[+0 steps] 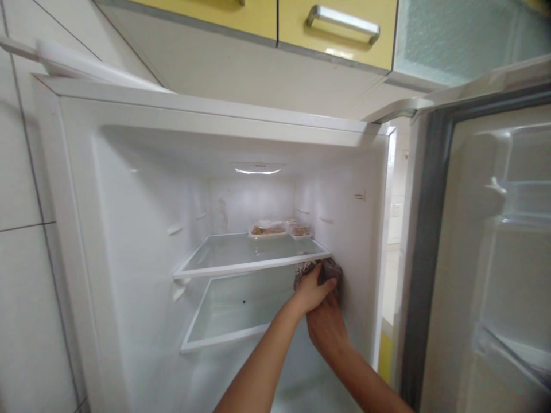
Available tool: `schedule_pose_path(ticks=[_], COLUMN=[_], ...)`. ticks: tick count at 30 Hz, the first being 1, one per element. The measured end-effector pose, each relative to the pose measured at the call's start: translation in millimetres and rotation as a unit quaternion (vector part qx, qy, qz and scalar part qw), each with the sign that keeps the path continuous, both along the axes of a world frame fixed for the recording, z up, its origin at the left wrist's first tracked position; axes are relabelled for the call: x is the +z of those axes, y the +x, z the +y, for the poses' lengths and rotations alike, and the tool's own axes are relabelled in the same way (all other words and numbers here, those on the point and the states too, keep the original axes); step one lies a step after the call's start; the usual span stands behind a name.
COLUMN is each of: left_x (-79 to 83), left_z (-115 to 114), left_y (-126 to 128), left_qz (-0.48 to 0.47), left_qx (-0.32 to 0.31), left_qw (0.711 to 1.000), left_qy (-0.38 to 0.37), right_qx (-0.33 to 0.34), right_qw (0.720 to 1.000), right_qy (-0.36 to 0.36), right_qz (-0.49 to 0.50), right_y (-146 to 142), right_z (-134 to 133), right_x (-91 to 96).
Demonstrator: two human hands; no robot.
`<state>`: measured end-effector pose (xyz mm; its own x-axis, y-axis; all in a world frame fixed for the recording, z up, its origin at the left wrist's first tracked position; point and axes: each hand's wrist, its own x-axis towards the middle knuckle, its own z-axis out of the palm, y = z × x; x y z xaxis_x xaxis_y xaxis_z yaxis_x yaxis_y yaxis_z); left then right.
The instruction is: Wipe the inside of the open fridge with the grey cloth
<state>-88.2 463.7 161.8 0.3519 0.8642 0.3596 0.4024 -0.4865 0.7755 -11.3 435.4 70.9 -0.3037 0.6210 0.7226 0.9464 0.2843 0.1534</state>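
A dark, patterned cloth (333, 269) is bunched up under the right front corner of the upper glass shelf (232, 252), close to the fridge's right inner wall. My left hand (310, 291) is closed on the cloth from the front, thumb pointing up. Just below and to the right, my right hand (326, 321) reaches up to the same cloth; its fingertips are partly hidden by the cloth and my left hand. Whether the cloth touches the wall or the shelf edge I cannot tell.
Two clear food packs (269, 229) sit at the back right of the upper shelf. A lower glass shelf (224, 338) lies beneath. The fridge door (434, 258) stands open at right, with clear racks. Yellow cabinets (340, 49) hang above; a tiled wall (21, 287) is at left.
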Motion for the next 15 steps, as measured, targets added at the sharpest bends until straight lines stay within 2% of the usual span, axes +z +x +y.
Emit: schedule_pose_path(ticks=[3, 5, 8, 11, 15], left_x=[-0.5, -5.5, -19.6, -43.1, -90.3], left_z=[2.2, 1.7, -8.9, -32.5, -65.5], left_y=[-7.3, -17.0, -43.2, -84.1, -150.7], left_qz=[0.021, 0.051, 0.085, 0.132, 0.277], left_qx=[-0.002, 0.015, 0.088, 0.177, 0.339], left_qw=[0.999, 0.997, 0.991, 0.973, 0.884], left_qy=[0.027, 0.055, 0.059, 0.064, 0.165], right_qx=[-0.063, -0.073, -0.065, -0.044, 0.007], right_qw=[0.996, 0.992, 0.991, 0.997, 0.995], right_qy=[0.055, 0.071, 0.068, 0.052, 0.037], right_qz=[-0.038, -0.069, -0.093, -0.036, 0.089], right_y=[15.0, 21.5, 21.6, 12.2, -5.0], right_z=[12.7, 24.8, 45.5, 69.0, 102.3], right_x=[14.3, 20.7, 28.0, 33.2, 35.0])
